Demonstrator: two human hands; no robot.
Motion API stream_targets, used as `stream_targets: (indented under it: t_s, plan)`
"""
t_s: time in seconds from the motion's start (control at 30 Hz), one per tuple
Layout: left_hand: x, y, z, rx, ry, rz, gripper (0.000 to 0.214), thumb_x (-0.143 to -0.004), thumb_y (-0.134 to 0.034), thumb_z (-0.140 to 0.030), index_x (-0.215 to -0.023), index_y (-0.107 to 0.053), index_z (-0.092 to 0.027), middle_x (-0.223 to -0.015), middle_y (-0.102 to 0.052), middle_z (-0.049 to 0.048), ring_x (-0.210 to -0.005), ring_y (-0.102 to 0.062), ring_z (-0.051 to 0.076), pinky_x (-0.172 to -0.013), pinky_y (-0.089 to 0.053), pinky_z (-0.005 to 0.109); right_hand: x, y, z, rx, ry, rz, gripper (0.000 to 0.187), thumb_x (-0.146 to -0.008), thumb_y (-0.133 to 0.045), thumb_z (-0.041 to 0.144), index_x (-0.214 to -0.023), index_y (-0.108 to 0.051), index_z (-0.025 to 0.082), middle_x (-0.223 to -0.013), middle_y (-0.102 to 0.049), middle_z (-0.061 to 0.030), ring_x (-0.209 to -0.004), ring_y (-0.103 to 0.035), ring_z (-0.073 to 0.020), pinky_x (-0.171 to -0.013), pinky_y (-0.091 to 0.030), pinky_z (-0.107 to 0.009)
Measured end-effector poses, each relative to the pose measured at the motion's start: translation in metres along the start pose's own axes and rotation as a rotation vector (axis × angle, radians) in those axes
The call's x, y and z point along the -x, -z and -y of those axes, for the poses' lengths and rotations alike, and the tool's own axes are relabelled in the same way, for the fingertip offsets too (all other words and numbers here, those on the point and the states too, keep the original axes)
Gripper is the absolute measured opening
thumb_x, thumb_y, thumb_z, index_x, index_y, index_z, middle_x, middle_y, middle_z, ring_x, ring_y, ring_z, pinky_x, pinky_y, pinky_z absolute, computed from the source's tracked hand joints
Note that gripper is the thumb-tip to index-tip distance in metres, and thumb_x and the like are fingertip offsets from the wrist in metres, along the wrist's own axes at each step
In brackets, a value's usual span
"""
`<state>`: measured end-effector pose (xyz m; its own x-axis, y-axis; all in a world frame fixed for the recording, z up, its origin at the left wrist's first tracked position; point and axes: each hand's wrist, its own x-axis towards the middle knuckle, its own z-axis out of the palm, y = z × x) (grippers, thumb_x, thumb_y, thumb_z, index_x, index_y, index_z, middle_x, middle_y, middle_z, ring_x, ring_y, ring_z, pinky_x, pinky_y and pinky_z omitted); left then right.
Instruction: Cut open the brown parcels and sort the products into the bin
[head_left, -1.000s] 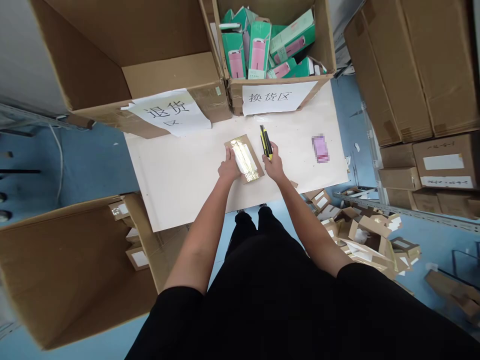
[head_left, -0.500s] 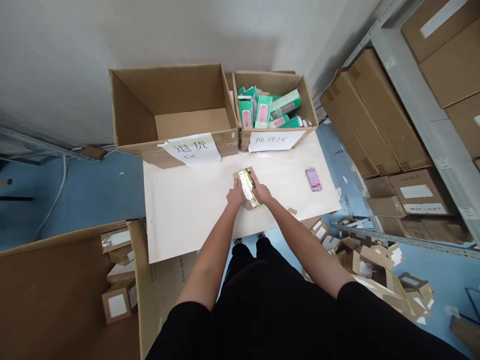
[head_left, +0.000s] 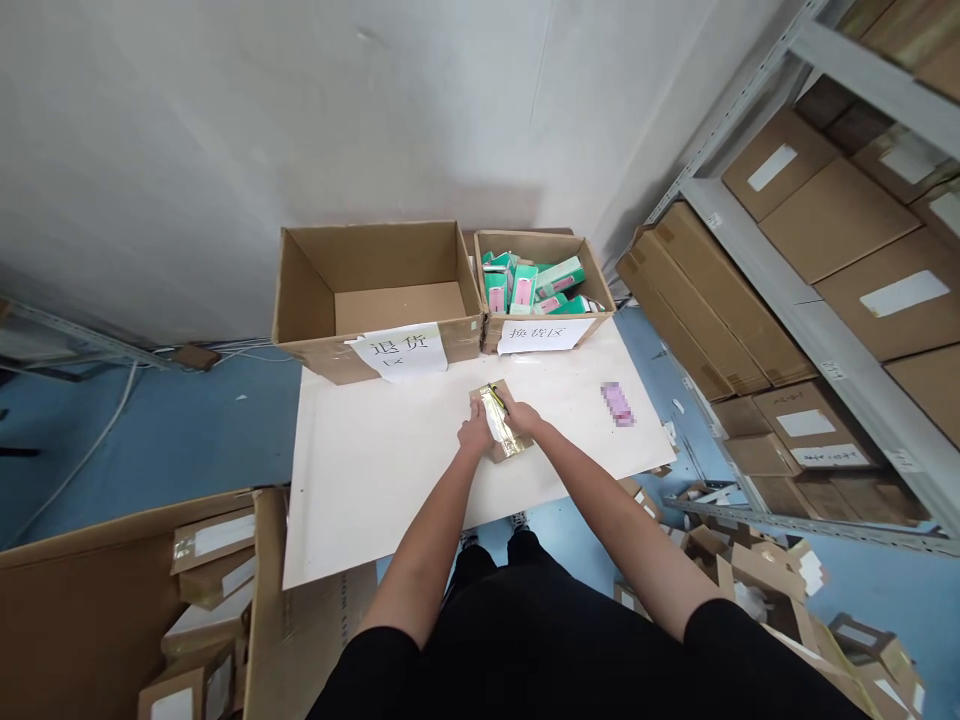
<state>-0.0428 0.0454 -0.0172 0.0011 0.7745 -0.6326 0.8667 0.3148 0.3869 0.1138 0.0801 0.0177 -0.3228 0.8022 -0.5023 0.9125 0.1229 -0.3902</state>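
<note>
My left fingers point(head_left: 475, 408) are set along the left long side of a flat, oblong brown cardboard box point(head_left: 517, 444) sealed with shiny gold tape point(head_left: 508, 437); how far they curl around it I cannot tell. My right fingers point(head_left: 511, 406) are closed around a slim yellow-and-black plastic cutter point(head_left: 498, 396), over the box's far right part. The box lies between my two hands on the white-topped desk point(head_left: 367, 460). Its long axis runs away from me and slants left, the far end pointing toward the large cardboard bins, the near end to my right; the tape follows that same line. The cutter's front end also points away and leftward. Beyond my left fingers stands a big open brown cardboard bin point(head_left: 319, 358); beyond my right fingers, a smaller brown bin point(head_left: 595, 325) holds green cartons with pink pictures point(head_left: 523, 288). Well to the right of my right fingers lies a pink oblong thing point(head_left: 617, 404), blurred into blocks.
</note>
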Motion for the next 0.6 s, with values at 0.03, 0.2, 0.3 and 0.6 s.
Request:
stream_targets:
  t_s: [0.03,0.2,0.3,0.6]
  plan:
    - [0.000,0.001,0.001,0.005,-0.005,0.002,0.137,-0.058,-0.093,-0.044,-0.170,-0.016,-0.032,-0.179,0.004,0.0106,-0.138,-0.055,0.042,-0.106,-0.054,0.049,-0.002,0.005,0.002,0.012,-0.001,0.017,0.084,-0.093,-0.057,0.019,-0.169,-0.024,0.030,-0.122,-0.077,-0.0114,-0.104,-0.073,-0.0306,-0.085,-0.052,-0.035]
    - [0.000,0.002,0.003,-0.030,-0.026,0.015,0.140,-0.059,-0.092,-0.041,-0.171,-0.007,-0.031,-0.179,0.007,0.0125,-0.138,-0.056,0.042,-0.105,-0.053,0.048,-0.002,0.010,0.014,-0.017,-0.038,0.024,0.084,-0.092,-0.063,0.025,-0.168,-0.028,0.028,-0.123,-0.076,-0.0142,-0.108,-0.073,-0.0332,-0.088,-0.053,-0.038]
    - [-0.001,0.001,0.005,-0.077,-0.011,0.019,0.138,-0.063,-0.090,-0.041,-0.170,-0.003,-0.036,-0.179,0.008,0.0088,-0.139,-0.056,0.039,-0.107,-0.053,0.045,0.005,0.003,0.021,0.011,-0.062,0.030,0.087,-0.094,-0.059,0.023,-0.171,-0.019,0.028,-0.122,-0.076,-0.0133,-0.106,-0.074,-0.0315,-0.086,-0.054,-0.036]
    - [-0.007,-0.004,-0.001,-0.133,0.046,0.018,0.138,-0.066,-0.090,-0.043,-0.170,0.001,-0.038,-0.180,0.006,0.0071,-0.141,-0.053,0.037,-0.105,-0.054,0.042,0.020,0.002,0.029,0.188,-0.098,0.101,0.090,-0.094,-0.056,0.016,-0.172,-0.013,0.029,-0.127,-0.074,-0.0135,-0.109,-0.073,-0.0307,-0.079,-0.051,-0.031]
